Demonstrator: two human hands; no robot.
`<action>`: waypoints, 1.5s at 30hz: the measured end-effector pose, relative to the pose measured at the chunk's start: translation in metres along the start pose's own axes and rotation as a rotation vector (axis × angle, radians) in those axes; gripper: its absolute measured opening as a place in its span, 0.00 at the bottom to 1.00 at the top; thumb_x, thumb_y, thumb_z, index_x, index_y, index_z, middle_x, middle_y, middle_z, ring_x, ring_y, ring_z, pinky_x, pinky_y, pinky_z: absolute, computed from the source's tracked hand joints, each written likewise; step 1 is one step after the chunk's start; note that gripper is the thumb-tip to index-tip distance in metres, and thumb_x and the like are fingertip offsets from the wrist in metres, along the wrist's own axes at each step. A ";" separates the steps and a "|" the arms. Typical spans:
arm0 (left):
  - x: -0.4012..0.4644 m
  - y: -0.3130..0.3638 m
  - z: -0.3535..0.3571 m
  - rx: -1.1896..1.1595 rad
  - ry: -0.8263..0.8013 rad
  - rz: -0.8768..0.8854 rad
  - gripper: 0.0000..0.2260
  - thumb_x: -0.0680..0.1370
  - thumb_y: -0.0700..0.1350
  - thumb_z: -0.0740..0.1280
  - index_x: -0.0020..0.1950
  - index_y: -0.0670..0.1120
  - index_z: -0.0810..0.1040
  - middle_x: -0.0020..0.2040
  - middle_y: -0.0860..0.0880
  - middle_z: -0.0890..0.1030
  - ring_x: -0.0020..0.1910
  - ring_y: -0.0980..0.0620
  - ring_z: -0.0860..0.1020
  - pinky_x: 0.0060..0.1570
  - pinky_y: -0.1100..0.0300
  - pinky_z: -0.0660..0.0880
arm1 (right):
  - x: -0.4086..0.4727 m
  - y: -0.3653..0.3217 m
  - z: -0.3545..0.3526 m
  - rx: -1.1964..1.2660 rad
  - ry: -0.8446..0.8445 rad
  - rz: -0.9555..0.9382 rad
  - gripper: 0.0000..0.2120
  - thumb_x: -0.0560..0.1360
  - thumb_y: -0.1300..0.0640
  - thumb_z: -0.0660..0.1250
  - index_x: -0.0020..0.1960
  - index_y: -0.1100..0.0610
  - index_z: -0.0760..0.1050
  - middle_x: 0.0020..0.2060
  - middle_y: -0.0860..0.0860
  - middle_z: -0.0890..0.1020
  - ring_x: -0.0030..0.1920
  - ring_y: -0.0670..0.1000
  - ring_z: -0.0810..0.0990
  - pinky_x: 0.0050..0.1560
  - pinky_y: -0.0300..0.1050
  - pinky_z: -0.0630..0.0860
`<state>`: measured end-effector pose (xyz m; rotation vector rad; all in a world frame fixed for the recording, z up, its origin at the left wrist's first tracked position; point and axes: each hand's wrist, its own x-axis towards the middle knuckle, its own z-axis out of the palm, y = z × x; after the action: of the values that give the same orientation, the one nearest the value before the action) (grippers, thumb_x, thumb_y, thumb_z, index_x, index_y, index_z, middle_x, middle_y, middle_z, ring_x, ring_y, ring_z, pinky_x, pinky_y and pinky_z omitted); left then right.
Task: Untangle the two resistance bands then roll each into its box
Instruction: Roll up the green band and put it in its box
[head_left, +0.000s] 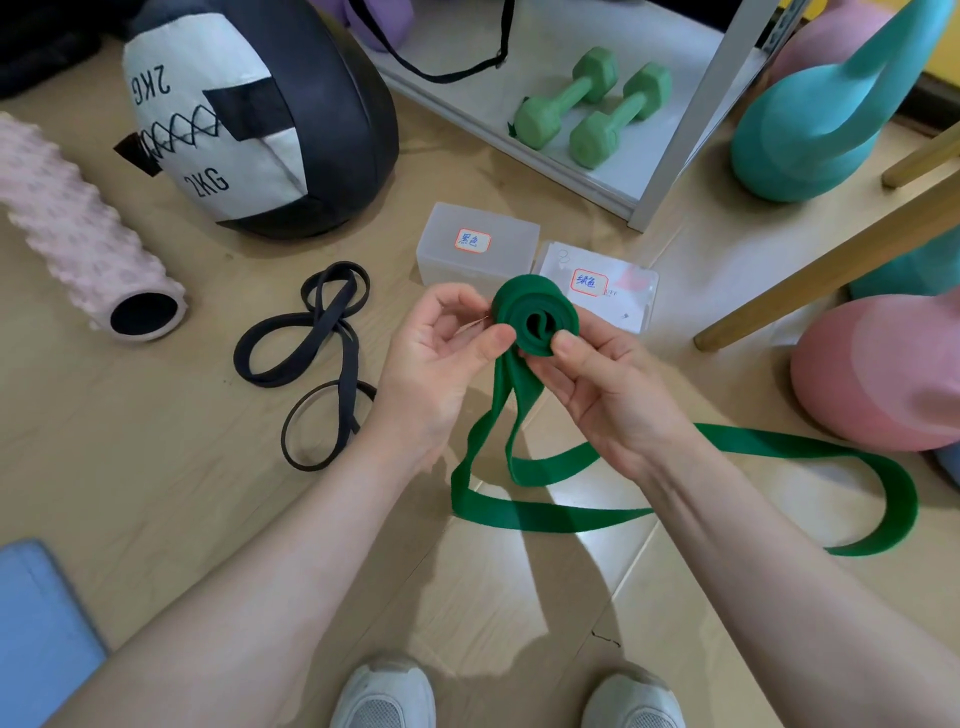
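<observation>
Head view shows the left hand (447, 338) and right hand (597, 384) pinching a half-wound green band (535, 322) above the floor, just before its box (597, 291), so each turn wants steady tension and edges kept flush.

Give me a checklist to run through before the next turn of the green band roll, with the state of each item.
1. Bands untangled: ok; black band lies apart on the floor, clear of the green band.
2. Grip on the roll: ok; left hand and right hand both pinch it.
3. Roll tight: ok so far.
4. Tail free of twists: cannot tell; it loops on the floor.
5. Green-labelled box open: cannot tell.
6. Black-labelled box within reach: ok.
</observation>
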<state>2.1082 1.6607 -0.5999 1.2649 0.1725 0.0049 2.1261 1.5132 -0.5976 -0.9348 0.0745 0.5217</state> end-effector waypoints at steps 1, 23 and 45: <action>0.000 0.000 -0.001 -0.004 0.001 -0.010 0.09 0.70 0.36 0.69 0.45 0.45 0.73 0.44 0.47 0.78 0.44 0.53 0.79 0.50 0.59 0.76 | 0.000 0.002 0.001 0.013 0.006 0.008 0.17 0.66 0.63 0.65 0.55 0.60 0.75 0.44 0.50 0.85 0.46 0.46 0.83 0.44 0.33 0.77; -0.012 -0.008 0.001 0.153 0.156 -0.052 0.10 0.73 0.33 0.68 0.47 0.46 0.75 0.46 0.43 0.82 0.46 0.51 0.82 0.53 0.56 0.77 | 0.000 0.021 0.006 -0.405 0.218 0.140 0.08 0.75 0.58 0.65 0.54 0.54 0.76 0.39 0.41 0.81 0.34 0.31 0.77 0.32 0.24 0.69; -0.007 -0.007 -0.020 0.357 -0.091 -0.213 0.09 0.72 0.31 0.68 0.42 0.45 0.74 0.47 0.49 0.81 0.45 0.56 0.80 0.49 0.63 0.78 | 0.015 -0.003 -0.020 -0.722 -0.046 0.089 0.08 0.71 0.65 0.69 0.46 0.54 0.78 0.41 0.50 0.80 0.40 0.46 0.79 0.47 0.35 0.77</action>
<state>2.0974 1.6768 -0.6116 1.5937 0.2356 -0.2773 2.1437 1.5021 -0.6114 -1.6276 -0.1243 0.6673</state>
